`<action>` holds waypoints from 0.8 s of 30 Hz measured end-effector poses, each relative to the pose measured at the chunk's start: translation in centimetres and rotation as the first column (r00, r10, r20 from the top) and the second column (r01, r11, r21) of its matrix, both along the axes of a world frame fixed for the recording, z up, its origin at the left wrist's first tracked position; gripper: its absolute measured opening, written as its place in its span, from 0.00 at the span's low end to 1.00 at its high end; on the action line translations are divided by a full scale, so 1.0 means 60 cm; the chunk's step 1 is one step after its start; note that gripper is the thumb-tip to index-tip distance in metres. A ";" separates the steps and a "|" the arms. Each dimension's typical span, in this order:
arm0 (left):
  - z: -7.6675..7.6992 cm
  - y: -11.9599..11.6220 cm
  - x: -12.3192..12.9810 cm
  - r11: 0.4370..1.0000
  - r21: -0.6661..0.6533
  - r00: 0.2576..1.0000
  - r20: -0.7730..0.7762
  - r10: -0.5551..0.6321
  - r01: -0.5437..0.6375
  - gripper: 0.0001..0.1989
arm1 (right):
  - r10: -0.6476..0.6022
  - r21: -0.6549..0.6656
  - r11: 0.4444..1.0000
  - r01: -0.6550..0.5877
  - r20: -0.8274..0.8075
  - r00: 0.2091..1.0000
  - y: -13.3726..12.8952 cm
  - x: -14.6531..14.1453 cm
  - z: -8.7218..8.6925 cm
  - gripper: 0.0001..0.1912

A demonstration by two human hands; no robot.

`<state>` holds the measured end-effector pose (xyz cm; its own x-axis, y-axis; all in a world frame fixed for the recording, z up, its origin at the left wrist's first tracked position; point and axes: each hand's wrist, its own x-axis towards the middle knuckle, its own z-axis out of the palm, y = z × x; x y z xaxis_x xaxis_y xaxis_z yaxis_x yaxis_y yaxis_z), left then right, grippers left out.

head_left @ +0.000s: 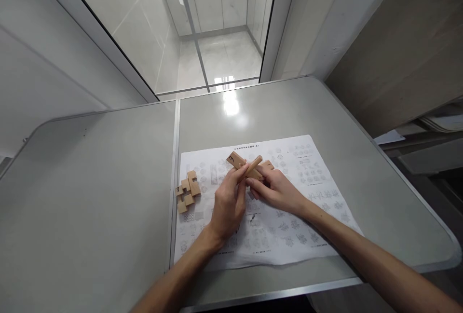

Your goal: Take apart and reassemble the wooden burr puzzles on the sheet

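Both hands meet over a printed sheet, holding several wooden pieces that cross one another. My left hand (230, 199) pinches the cluster from the left, near a piece (235, 159) with a dark mark on its end. From the right, my right hand (277, 190) has its fingers closed round the same cluster, beside a marked piece end (268, 165). A thinner wooden stick (254, 164) slants up between the hands. How the pieces join is partly hidden by the fingers. More notched wooden blocks (194, 186) lie grouped at the sheet's left edge.
The white sheet (307, 207) with small printed diagrams lies on the grey table (126, 197). A metal seam (174, 158) runs across the table left of the sheet. Behind the table stands a glass panel with a metal frame. Papers sit on a shelf at the right.
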<state>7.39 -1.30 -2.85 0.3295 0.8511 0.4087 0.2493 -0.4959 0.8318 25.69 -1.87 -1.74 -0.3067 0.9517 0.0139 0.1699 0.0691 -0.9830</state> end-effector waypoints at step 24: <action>0.011 -0.010 0.002 0.992 -0.112 0.996 0.063 0.062 -0.054 0.17 | -0.018 -0.003 1.000 0.018 0.051 0.999 -0.006 -0.014 0.002 0.15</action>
<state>7.51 -1.92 -2.19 0.2537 0.9090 0.3307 0.2174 -0.3867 0.8962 24.86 -2.24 -1.63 -0.2894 0.9572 -0.0045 0.2207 0.0622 -0.9734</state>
